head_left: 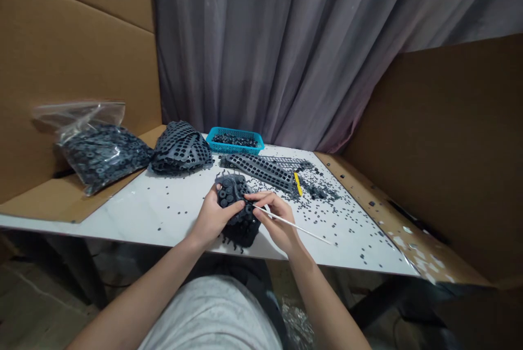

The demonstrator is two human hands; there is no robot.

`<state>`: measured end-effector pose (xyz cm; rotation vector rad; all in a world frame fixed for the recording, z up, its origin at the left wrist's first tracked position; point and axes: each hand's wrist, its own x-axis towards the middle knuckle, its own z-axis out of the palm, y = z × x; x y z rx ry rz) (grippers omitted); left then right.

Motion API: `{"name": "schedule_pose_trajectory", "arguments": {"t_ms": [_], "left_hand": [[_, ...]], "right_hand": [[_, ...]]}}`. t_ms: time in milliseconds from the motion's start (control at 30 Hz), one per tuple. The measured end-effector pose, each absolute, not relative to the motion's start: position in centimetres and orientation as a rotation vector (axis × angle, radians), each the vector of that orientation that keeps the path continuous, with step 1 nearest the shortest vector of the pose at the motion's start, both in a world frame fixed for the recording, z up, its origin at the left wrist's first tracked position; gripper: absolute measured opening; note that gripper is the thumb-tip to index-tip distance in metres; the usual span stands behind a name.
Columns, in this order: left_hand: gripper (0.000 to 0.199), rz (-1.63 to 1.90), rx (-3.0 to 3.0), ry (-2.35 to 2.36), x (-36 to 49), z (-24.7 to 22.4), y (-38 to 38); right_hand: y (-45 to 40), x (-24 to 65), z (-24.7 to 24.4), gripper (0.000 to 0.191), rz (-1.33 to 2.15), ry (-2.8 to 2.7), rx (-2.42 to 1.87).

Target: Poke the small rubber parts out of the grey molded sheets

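Near the table's front edge is a dark rubber sheet (241,225) covered with moulded round ring-shaped parts. My left hand (213,214) grips its left side, the thumb lying across the top. A thin white stick (302,227) with a dark tip is pinched between the fingers of my right hand (278,218). The stick's tip meets the rings close to my left thumb, and its other end points down to the right. Whether the tip is inside a ring I cannot tell.
A clear bag (104,154) of black rings stands left, beside a heap of perforated sheets (182,148). Behind is a blue basket (236,148) of black parts. A perforated strip (261,169), a yellow-handled tool (298,184) and scattered black discs lie right. Cardboard walls (445,137) flank the table.
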<state>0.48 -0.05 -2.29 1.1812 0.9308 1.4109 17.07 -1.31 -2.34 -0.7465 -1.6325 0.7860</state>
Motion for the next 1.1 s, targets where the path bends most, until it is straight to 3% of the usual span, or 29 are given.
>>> {"name": "schedule_pose_trajectory", "arguments": {"t_ms": [867,1100], "left_hand": [[0.047,1.423,1.267,0.994,0.3,-2.5,0.1],[0.043,1.385,1.327,0.979,-0.5,-0.3,1.8]], "right_hand": [[-1.1,17.2,-2.6,0.005,0.523,-1.756,-0.746],[0.0,16.8,-0.5,0.006,0.405,-1.825,-0.759]]}}
